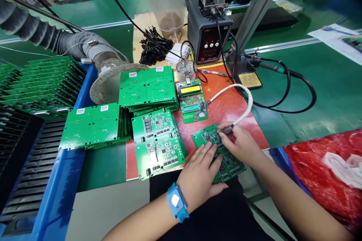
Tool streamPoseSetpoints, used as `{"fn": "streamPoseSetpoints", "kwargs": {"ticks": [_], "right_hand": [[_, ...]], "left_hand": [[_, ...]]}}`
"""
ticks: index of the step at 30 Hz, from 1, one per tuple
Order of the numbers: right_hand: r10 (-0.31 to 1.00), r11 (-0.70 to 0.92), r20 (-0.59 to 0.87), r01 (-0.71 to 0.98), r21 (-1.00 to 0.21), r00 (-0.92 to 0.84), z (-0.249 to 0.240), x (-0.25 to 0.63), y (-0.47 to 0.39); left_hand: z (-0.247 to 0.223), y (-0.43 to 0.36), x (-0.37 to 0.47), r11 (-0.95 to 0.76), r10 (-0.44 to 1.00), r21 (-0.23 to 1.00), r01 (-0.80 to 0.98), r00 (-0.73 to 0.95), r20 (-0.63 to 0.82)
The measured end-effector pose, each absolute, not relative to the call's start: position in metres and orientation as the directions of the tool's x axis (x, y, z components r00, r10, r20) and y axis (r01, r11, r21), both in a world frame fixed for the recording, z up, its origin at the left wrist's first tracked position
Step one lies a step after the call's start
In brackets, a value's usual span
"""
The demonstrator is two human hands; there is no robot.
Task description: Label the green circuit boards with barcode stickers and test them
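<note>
A green circuit board [233,162] with digit displays lies at the table's front edge, partly covered by both hands. My left hand [199,173], with a blue strap at the wrist, rests flat on it with fingers stretched out. Over the board's upper part, my right hand [240,143] pinches a dark connector [227,130] at the end of a white-sleeved cable [249,98]. Its tip is against or just over the board; I cannot tell which. The cable runs back to a small programmer board [191,99] with a yellow display and a blue socket.
Green boards stand face up in a stack [158,143], with turned-over stacks [147,86] behind. At left are a blue bin [60,180] of boards and a fume duct [104,67]. A soldering station [209,34] and iron holder [249,77] stand at the back.
</note>
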State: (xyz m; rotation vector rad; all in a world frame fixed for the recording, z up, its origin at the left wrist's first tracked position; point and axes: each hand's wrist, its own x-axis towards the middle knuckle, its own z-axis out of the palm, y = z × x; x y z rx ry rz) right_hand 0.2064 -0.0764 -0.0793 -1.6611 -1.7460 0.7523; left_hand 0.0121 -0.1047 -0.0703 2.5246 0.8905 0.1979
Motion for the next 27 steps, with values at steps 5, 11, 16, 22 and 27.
{"fn": "streamPoseSetpoints", "kwargs": {"ticks": [5,11,16,22,27], "right_hand": [[0.997,0.038,-0.012,0.604,-0.796,-0.078,-0.075,0.21,-0.074],[0.999,0.012,-0.018,0.595,-0.803,-0.044,-0.079,0.211,-0.073],[0.998,0.018,-0.022,0.58,-0.814,-0.061,-0.079,0.211,-0.075],[0.999,0.019,-0.007,0.544,-0.839,-0.045,-0.082,0.213,-0.081],[0.999,0.003,-0.02,0.507,-0.862,-0.04,-0.086,0.215,-0.084]], "left_hand": [[-0.073,-0.106,0.012,-0.677,0.63,0.49,0.55,0.777,-0.002],[-0.075,-0.106,0.013,-0.672,0.637,0.494,0.551,0.771,0.007],[-0.076,-0.106,0.012,-0.682,0.633,0.487,0.546,0.774,0.019],[-0.071,-0.104,0.014,-0.678,0.64,0.472,0.564,0.769,0.001],[-0.068,-0.103,0.016,-0.684,0.634,0.456,0.569,0.773,-0.013]]}}
